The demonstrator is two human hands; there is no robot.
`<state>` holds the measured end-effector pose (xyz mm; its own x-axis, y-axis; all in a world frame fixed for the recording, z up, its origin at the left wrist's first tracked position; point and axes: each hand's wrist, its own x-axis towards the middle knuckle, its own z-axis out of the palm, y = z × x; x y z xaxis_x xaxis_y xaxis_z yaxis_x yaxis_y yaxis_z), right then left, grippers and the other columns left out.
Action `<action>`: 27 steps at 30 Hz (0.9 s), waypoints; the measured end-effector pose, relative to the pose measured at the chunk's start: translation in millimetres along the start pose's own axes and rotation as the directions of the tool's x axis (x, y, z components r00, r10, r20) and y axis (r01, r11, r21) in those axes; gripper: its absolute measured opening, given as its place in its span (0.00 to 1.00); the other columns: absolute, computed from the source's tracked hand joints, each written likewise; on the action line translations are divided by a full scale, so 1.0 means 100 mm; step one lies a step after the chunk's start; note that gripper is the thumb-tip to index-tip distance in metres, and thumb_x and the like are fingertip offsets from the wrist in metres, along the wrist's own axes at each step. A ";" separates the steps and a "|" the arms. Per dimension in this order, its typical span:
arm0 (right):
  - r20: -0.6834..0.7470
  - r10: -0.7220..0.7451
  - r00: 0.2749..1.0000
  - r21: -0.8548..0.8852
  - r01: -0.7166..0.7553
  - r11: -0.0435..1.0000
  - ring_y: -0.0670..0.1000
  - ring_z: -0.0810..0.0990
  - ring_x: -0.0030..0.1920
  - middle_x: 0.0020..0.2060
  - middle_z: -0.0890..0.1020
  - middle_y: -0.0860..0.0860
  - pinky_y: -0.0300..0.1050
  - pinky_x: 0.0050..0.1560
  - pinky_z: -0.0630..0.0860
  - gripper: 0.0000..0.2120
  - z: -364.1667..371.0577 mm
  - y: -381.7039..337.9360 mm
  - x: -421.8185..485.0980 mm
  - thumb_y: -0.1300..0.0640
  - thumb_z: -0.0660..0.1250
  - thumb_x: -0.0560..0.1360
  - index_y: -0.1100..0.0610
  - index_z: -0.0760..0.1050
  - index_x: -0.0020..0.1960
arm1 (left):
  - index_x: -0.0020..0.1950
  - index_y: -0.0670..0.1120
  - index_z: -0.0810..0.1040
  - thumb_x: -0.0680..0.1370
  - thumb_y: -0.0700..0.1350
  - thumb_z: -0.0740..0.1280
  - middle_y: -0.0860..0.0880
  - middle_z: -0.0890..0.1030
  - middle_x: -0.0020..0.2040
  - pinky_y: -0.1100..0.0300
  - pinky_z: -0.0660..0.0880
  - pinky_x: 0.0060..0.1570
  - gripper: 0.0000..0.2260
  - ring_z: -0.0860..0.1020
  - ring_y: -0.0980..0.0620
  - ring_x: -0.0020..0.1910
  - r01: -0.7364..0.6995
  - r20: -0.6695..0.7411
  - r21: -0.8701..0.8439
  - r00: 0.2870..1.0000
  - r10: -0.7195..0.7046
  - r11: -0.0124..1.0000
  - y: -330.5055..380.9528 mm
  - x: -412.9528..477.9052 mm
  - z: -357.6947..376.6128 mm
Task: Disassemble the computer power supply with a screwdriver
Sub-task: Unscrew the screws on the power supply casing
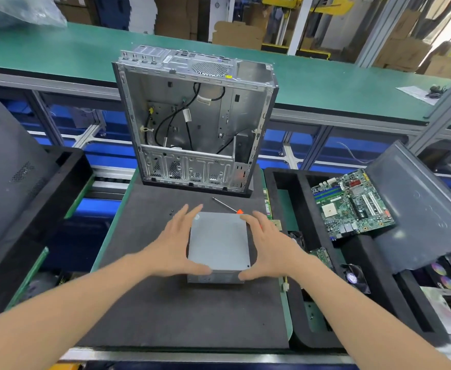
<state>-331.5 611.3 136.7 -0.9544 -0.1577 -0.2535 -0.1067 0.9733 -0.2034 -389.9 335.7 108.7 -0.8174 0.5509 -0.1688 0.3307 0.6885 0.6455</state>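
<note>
Hands flank the power supply (219, 241) at centre frame. The left hand (177, 244) and right hand (265, 249) are both spread, with fingers straight along the unit's two sides and thumbs splayed toward its near face. Neither hand holds a tool. Whether the palms press the casing or only bracket it cannot be told.

The power supply is a closed grey metal box lying flat on the dark mat (165, 303). The screwdriver (225, 206) lies on the mat just beyond the unit's far right corner, its orange handle partly behind the right fingertips.

Progress, as judged:
- Done: the unit is out of the computer case (197, 124), which stands open and gutted at upper centre with loose cables inside.
- Left: the unit's cover is on and a fastener shows at its near right corner, so opening the unit itself appears not yet begun. The screwdriver has to be picked up first.

Count:
- Hands: two.
- Power supply: one.
- Screwdriver: one.
- Case: one.
- Motherboard (352, 204): one, in the black tray at right of frame.
- Grey panel (419, 209): one, leaning at far right.
- Dark specks on the mat left of the unit: a few, too small to identify.
</note>
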 end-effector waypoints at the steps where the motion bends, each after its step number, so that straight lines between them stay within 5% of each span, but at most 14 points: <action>1: 0.028 -0.037 0.999 -0.041 0.039 0.998 0.56 0.49 0.83 0.83 0.42 0.49 0.60 0.72 0.70 0.68 -0.06 -0.02 0.05 0.29 0.77 0.56 0.39 0.36 0.81 | 0.78 0.69 0.33 0.55 0.72 0.78 0.57 0.34 0.82 0.45 0.52 0.78 0.67 0.40 0.51 0.82 -0.054 0.071 0.161 0.997 0.043 0.986 0.03 0.07 -0.09; 3: 0.077 -0.094 0.993 -0.090 0.101 0.991 0.56 0.37 0.84 0.83 0.34 0.51 0.62 0.77 0.61 0.72 -0.13 -0.06 0.18 0.30 0.78 0.54 0.36 0.30 0.80 | 0.76 0.69 0.27 0.52 0.74 0.77 0.51 0.28 0.81 0.40 0.43 0.78 0.70 0.30 0.45 0.80 -0.151 0.186 0.363 0.979 0.088 0.919 0.09 0.23 -0.19; 7: 0.188 -0.106 0.976 -0.194 0.143 0.971 0.57 0.37 0.83 0.83 0.37 0.53 0.59 0.80 0.52 0.74 -0.14 -0.12 0.37 0.28 0.80 0.53 0.39 0.31 0.81 | 0.76 0.64 0.24 0.53 0.72 0.79 0.45 0.35 0.81 0.37 0.43 0.79 0.73 0.30 0.44 0.80 -0.172 0.331 0.500 0.944 -0.004 0.849 0.20 0.40 -0.20; 14: 0.165 -0.167 0.972 -0.245 0.205 0.948 0.60 0.53 0.77 0.75 0.53 0.54 0.60 0.63 0.78 0.68 -0.13 -0.12 0.39 0.30 0.79 0.52 0.44 0.41 0.79 | 0.77 0.66 0.29 0.52 0.72 0.76 0.49 0.54 0.70 0.44 0.65 0.70 0.69 0.53 0.43 0.74 -0.208 0.325 0.514 0.945 0.035 0.833 0.22 0.41 -0.25; 21: 0.129 -0.208 0.970 -0.214 0.232 0.949 0.58 0.52 0.77 0.74 0.54 0.52 0.54 0.57 0.76 0.67 -0.28 -0.12 0.35 0.30 0.78 0.54 0.46 0.43 0.80 | 0.77 0.68 0.30 0.51 0.73 0.76 0.50 0.56 0.67 0.43 0.66 0.70 0.69 0.55 0.44 0.72 -0.222 0.303 0.477 0.950 0.078 0.851 0.25 0.40 -0.36; 27: 0.112 -0.215 0.970 -0.180 0.233 0.956 0.58 0.58 0.74 0.71 0.57 0.51 0.60 0.60 0.80 0.67 -0.39 -0.11 0.32 0.29 0.77 0.51 0.45 0.45 0.80 | 0.78 0.68 0.32 0.52 0.73 0.76 0.51 0.57 0.64 0.43 0.66 0.68 0.67 0.57 0.45 0.69 -0.246 0.292 0.469 0.950 0.114 0.848 0.32 0.40 -0.46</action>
<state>-371.6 602.2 167.9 -0.8716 -0.3810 -0.3085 -0.3742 0.9236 -0.0834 -433.6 357.7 156.8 -0.6011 0.7390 -0.3041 0.7027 0.6700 0.2393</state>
